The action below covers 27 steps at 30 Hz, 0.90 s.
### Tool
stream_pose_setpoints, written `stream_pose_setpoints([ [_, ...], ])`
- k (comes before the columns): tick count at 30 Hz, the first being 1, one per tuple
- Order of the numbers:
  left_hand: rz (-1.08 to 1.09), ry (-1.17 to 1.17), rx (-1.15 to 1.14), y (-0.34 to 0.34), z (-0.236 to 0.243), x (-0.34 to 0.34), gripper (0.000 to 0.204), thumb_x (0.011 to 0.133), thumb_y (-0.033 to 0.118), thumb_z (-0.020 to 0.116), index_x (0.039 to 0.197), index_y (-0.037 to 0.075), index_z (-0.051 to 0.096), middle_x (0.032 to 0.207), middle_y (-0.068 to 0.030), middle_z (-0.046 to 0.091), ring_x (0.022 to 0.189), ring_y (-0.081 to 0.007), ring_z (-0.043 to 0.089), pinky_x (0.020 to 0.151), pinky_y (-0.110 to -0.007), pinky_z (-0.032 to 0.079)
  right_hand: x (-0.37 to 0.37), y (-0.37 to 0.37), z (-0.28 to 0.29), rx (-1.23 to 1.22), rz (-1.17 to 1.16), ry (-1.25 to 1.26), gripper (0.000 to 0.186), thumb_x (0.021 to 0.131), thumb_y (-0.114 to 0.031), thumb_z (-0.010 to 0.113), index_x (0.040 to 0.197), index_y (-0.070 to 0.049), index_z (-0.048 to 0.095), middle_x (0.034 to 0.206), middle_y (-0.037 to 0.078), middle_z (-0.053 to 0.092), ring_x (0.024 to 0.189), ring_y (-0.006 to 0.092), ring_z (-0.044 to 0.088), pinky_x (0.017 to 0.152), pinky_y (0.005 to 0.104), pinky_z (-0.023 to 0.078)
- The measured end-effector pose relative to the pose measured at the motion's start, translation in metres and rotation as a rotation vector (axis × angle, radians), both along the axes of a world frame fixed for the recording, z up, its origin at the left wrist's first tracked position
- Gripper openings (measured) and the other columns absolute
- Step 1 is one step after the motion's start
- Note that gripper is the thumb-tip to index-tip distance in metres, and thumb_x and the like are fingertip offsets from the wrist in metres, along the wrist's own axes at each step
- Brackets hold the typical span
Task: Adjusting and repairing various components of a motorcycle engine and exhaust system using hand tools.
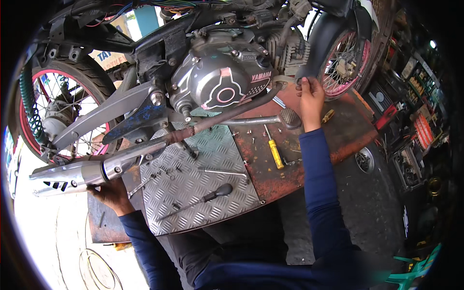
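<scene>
A long exhaust pipe (237,111) with a silver muffler (79,175) slants across the side of a motorcycle, below its grey engine cover (224,82). My left hand (113,195) grips the muffler from underneath, near its clamp band; some fingers are hidden behind it. At the pipe's front end, beside the flange (282,79) below the finned cylinder (292,50), my right hand (311,99) is raised with thumb and fingers pinched together. Whatever it holds there is too small to make out. Just below sits a ridged foot pedal (289,118).
The rusty red bench (309,154) carries a diamond-plate sheet (193,212). On them lie a yellow-handled screwdriver (275,153), a black-handled screwdriver (223,190), a metal wrench (224,172) and several small bolts. Pink-rimmed wheels flank the engine. Tool shelves (415,92) stand at right.
</scene>
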<state>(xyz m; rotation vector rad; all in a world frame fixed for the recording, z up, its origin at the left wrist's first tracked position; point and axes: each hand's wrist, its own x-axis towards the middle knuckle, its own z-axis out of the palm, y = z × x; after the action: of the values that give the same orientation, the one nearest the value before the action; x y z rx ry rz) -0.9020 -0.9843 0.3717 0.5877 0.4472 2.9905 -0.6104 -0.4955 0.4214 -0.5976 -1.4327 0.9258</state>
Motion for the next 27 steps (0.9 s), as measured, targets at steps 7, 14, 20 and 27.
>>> stream_pose_setpoints([
  [7, 0.142, -0.087, 0.013, 0.003, 0.002, -0.008, 0.095, 0.064, 0.054, 0.076, 0.137, 0.007, 0.037, 0.138, -0.0156, 0.042, 0.128, -0.0322, 0.038, 0.109, -0.057, 0.022, -0.033, 0.046, -0.026, -0.709, 0.362, 0.155, 0.026, 0.098, -0.024, 0.039, 0.104, -0.003, 0.053, 0.099, 0.011, 0.06, 0.083, 0.0226, 0.062, 0.069, 0.0366, 0.052],
  [14, 0.266, -0.122, -0.059, 0.002, 0.01, -0.024, 0.124, 0.04, 0.071, 0.075, 0.138, 0.007, 0.034, 0.137, -0.0182, 0.042, 0.125, -0.0374, 0.041, 0.103, -0.066, 0.027, -0.071, 0.069, -0.016, -0.765, 0.646, 0.425, 0.028, 0.096, -0.026, 0.044, 0.116, -0.008, 0.053, 0.106, 0.011, 0.061, 0.092, 0.0264, 0.061, 0.075, 0.0411, 0.053],
  [20, 0.366, -0.161, -0.114, 0.003, 0.016, -0.02, 0.108, 0.06, 0.075, 0.062, 0.141, 0.01, 0.032, 0.139, -0.0176, 0.04, 0.125, -0.039, 0.04, 0.1, -0.069, 0.026, -0.075, 0.053, -0.017, -0.771, 0.628, 0.484, 0.03, 0.095, -0.028, 0.046, 0.115, -0.008, 0.054, 0.105, 0.011, 0.062, 0.088, 0.0259, 0.062, 0.072, 0.0409, 0.054],
  [27, 0.331, -0.102, -0.133, -0.002, 0.042, 0.003, 0.106, 0.063, 0.068, 0.066, 0.14, 0.004, 0.03, 0.139, -0.0228, 0.037, 0.128, -0.0398, 0.036, 0.108, -0.06, 0.022, -0.072, 0.052, -0.022, -0.833, 0.644, 0.51, 0.033, 0.095, -0.029, 0.042, 0.113, -0.005, 0.056, 0.104, 0.012, 0.062, 0.089, 0.0261, 0.062, 0.073, 0.0418, 0.054],
])
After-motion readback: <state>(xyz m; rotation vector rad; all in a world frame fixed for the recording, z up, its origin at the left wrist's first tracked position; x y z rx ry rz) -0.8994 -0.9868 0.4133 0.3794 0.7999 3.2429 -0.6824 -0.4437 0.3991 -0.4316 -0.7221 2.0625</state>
